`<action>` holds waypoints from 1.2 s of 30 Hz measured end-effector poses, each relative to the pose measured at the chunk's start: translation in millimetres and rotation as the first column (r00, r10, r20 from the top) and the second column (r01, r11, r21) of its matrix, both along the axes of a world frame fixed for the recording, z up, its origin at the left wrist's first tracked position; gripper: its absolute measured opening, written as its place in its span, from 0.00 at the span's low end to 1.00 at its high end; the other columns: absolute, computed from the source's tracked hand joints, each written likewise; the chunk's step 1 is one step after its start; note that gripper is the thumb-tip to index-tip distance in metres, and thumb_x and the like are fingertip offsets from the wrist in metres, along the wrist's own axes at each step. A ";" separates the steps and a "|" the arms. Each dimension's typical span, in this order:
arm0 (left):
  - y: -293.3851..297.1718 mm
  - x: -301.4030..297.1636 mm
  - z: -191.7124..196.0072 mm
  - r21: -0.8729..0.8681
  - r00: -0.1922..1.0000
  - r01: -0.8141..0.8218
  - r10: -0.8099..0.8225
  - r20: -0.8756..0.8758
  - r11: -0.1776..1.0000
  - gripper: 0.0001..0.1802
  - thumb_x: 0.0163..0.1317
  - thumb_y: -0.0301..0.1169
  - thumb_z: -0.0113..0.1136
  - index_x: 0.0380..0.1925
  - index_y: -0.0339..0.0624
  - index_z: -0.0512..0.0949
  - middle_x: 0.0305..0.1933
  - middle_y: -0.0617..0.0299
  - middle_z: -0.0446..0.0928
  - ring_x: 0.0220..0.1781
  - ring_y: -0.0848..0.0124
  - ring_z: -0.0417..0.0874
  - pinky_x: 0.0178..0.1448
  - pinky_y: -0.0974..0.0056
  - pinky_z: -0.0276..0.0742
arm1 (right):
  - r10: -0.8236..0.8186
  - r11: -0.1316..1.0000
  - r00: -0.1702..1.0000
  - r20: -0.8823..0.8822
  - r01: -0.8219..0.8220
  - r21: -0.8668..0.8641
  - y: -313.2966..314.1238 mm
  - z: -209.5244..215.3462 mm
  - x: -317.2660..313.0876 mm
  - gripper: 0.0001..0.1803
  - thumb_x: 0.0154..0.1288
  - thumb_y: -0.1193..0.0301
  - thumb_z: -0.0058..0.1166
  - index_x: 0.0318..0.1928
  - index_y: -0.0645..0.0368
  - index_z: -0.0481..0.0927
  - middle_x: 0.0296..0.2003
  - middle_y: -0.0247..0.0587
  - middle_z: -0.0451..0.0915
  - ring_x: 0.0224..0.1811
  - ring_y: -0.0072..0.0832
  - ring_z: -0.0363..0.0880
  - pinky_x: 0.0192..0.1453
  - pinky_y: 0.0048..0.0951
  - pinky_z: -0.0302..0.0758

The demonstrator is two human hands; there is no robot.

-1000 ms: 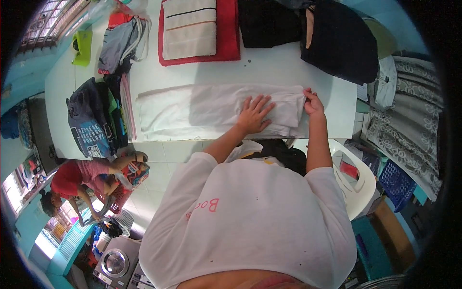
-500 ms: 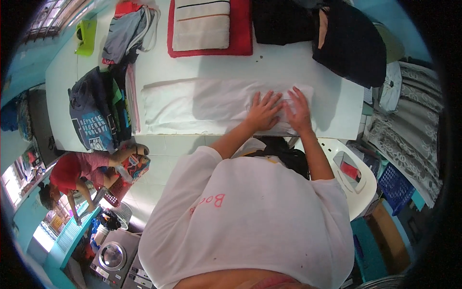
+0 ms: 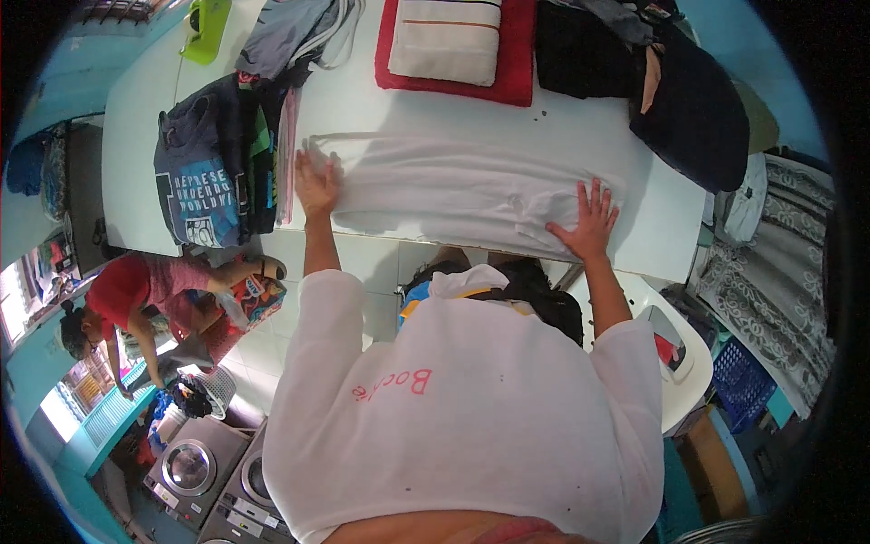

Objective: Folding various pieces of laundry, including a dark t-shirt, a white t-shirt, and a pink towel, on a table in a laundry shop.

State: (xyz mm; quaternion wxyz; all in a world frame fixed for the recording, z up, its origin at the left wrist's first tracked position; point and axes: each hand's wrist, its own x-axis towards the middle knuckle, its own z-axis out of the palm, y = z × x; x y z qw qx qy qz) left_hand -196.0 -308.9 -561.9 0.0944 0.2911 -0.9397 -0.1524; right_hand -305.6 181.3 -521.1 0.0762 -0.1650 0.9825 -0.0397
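Left hand: we press our left hand (image 3: 314, 184) flat, fingers spread, on the left end of the white garment (image 3: 453, 186).
Right hand: our right hand (image 3: 587, 220) lies open, fingers splayed, on its right end.
Garment: folded into a long strip across the white table (image 3: 580, 136).
Around: dark printed shirts (image 3: 213, 168) just left; a cream cloth on a red one (image 3: 449, 41) beyond.
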 end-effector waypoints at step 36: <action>240.5 -45.2 62.9 0.225 0.568 0.820 -0.799 -0.197 0.527 0.22 0.51 0.37 0.56 0.47 0.46 0.67 0.59 0.54 0.57 0.61 0.53 0.55 0.57 0.48 0.57 | -0.405 0.546 0.731 0.549 0.675 -0.496 77.7 -6.4 -6.2 0.26 0.52 0.70 0.53 0.53 0.62 0.64 0.44 0.44 0.73 0.46 0.31 0.70 0.52 0.29 0.64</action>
